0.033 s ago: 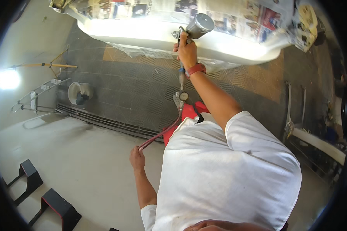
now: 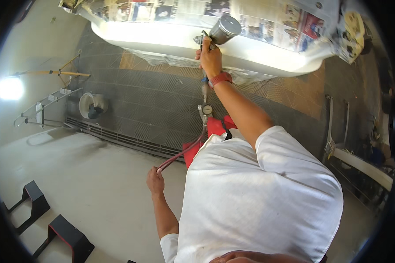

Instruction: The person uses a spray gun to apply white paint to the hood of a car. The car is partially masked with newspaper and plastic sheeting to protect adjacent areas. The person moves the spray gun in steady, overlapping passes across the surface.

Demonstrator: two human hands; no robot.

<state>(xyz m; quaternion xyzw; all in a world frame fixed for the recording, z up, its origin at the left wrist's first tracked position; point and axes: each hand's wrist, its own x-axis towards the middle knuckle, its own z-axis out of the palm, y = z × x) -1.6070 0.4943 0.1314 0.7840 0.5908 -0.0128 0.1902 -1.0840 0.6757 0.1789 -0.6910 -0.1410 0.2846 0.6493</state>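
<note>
Panel, long, white and curved, stretches before the person I'm watching, newspaper covering its far side, while a reddish hose slants down into the left hand, whose fingers are closed around it. Near the panel's close edge, a metal spray gun with its cup tilted rightward sits firmly gripped in the right hand, and between gun and hose I see a small round gauge.

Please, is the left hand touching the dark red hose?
Touching. The head view shows the left hand closed around the dark red hose.
</note>
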